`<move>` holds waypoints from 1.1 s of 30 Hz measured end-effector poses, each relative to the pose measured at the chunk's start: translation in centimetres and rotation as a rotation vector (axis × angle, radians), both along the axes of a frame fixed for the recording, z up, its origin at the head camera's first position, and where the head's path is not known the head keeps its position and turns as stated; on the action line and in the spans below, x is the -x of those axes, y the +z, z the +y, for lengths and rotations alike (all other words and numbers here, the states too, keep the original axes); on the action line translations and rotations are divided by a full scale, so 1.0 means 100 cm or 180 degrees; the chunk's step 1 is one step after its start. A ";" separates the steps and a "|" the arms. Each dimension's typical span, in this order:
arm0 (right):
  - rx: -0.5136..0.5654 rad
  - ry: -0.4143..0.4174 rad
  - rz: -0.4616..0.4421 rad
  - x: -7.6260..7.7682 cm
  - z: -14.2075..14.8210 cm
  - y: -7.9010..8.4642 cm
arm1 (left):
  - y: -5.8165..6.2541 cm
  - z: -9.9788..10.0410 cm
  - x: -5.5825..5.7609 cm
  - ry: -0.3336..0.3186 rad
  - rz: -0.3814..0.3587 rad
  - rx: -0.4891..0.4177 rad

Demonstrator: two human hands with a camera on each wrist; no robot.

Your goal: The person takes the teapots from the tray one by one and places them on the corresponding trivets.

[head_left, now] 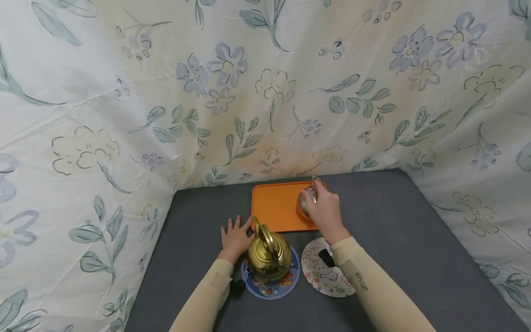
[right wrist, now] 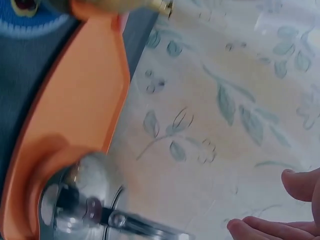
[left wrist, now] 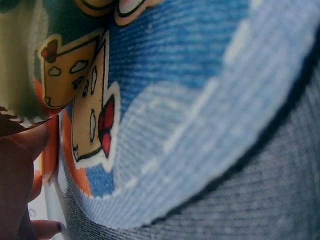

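Note:
A shiny gold kettle [head_left: 262,263] with a raised handle sits on a round blue patterned mat [head_left: 286,291]. Beside it, fingers spread, is my left hand [head_left: 235,237], its thumb side close to the kettle's spout and the orange tray's near-left corner. In the left wrist view the hand [left wrist: 20,185] shows dark next to the kettle [left wrist: 15,65]. On the right end of the orange tray [head_left: 275,207] stands a silver kettle [right wrist: 92,172]. My right hand [head_left: 327,210] reaches over it; in the right wrist view thumb and fingers [right wrist: 270,230] are apart, with nothing between them.
A second round mat [head_left: 312,263], white with a floral print, lies right of the blue one, partly under the right forearm. Dark grey cloth [head_left: 386,221] covers the table. Flower-printed fabric [head_left: 249,101] hangs behind and along both sides.

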State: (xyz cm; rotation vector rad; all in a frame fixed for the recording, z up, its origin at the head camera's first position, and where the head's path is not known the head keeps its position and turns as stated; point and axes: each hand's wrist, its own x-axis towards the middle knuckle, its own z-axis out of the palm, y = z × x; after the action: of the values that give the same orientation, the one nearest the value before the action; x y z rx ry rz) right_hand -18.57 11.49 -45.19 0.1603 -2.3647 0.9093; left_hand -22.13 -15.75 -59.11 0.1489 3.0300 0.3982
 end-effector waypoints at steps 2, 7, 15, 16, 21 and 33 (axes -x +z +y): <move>-0.0004 -0.0055 -0.0053 0.006 0.004 0.001 | 0.000 -0.001 0.000 0.0004 -0.0021 0.0003; -0.0013 -0.0171 -0.0184 0.018 0.010 0.001 | 0.003 -0.003 -0.001 -0.0026 -0.0021 -0.0020; 0.0023 -0.0201 -0.0194 0.029 0.014 -0.004 | 0.005 -0.005 -0.002 -0.0065 -0.0028 0.0021; 0.0021 -0.0215 -0.0206 0.030 0.015 -0.005 | 0.006 -0.005 -0.002 -0.0064 -0.0036 0.0018; -0.0003 -0.0298 -0.0408 0.035 0.016 -0.009 | 0.007 -0.006 -0.003 -0.0060 -0.0051 -0.0023; -0.0076 -0.0402 -0.0943 0.054 0.024 -0.020 | 0.007 -0.002 0.003 -0.0032 -0.0014 -0.0018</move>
State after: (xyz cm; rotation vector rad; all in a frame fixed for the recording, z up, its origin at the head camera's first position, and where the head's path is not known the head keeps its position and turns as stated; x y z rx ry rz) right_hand -23.98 13.92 -47.22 -0.1223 -2.6229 0.8949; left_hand -22.39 -15.92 -58.41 0.1631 3.0230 0.4058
